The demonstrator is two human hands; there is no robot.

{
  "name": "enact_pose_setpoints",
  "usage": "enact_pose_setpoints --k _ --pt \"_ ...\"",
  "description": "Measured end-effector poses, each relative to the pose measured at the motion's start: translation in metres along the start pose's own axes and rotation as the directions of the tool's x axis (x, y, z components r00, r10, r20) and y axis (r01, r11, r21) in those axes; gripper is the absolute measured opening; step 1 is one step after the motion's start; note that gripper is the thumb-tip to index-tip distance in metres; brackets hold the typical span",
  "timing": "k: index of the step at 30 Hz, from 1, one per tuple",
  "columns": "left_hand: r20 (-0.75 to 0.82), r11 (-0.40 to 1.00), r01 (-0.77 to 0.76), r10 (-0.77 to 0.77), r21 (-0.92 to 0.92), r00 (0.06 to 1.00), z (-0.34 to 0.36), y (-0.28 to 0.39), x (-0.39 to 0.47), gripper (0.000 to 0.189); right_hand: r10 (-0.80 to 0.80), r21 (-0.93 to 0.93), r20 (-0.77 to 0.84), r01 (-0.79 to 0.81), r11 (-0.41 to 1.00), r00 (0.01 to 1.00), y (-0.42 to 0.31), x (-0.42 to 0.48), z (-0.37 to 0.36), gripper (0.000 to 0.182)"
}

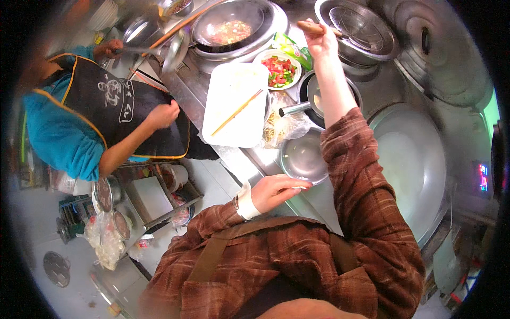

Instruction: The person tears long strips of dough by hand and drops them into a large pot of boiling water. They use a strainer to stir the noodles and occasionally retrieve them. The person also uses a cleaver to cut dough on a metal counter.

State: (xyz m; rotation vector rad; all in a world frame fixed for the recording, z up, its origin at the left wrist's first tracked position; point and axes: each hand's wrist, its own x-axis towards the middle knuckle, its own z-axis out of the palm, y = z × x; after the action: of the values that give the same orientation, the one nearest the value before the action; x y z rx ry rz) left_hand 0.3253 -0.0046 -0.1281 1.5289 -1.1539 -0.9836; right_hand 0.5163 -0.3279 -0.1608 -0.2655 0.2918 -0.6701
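My right hand is closed around the wooden handle of a wire skimmer. The skimmer's mesh lies over a stainless steel basin at the back right. My left hand is at the near rim of a steel bowl, its fingers held together. Something small and white shows at those fingertips; whether they grip it or the rim is unclear. Under my right forearm sits a dark pot with a metal-handled ladle, partly hidden.
A white tray carries chopsticks. Beside it are a bowl of chopped red and green vegetables and a plastic bag of food. A steaming wok stands behind. At left, a co-worker holds a ladle. A large wok sits right.
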Motion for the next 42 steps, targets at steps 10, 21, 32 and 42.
enact_pose_setpoints --k 10,21,32,42 --pt "0.263 0.984 -0.134 0.162 -0.121 0.951 0.04 0.017 0.057 0.027 0.089 -0.764 0.073 -0.001 0.645 0.993 -0.182 -0.236 -0.077 0.033" --pt "0.452 0.952 -0.064 0.201 -0.3 0.869 0.12 0.053 0.095 0.026 -0.476 -0.992 0.004 0.063 0.107 0.879 -0.294 -0.339 -0.13 0.056" --pt "0.328 0.979 -0.023 0.09 -0.202 0.94 0.122 0.051 0.079 0.028 -0.324 -0.933 0.126 0.223 0.284 0.938 -0.283 -0.241 -0.125 0.051" --pt "0.407 0.983 -0.062 0.128 -0.172 0.904 0.149 0.064 0.089 0.026 -0.294 -0.525 -0.147 0.178 0.832 0.944 -0.309 -0.392 -0.158 0.033"
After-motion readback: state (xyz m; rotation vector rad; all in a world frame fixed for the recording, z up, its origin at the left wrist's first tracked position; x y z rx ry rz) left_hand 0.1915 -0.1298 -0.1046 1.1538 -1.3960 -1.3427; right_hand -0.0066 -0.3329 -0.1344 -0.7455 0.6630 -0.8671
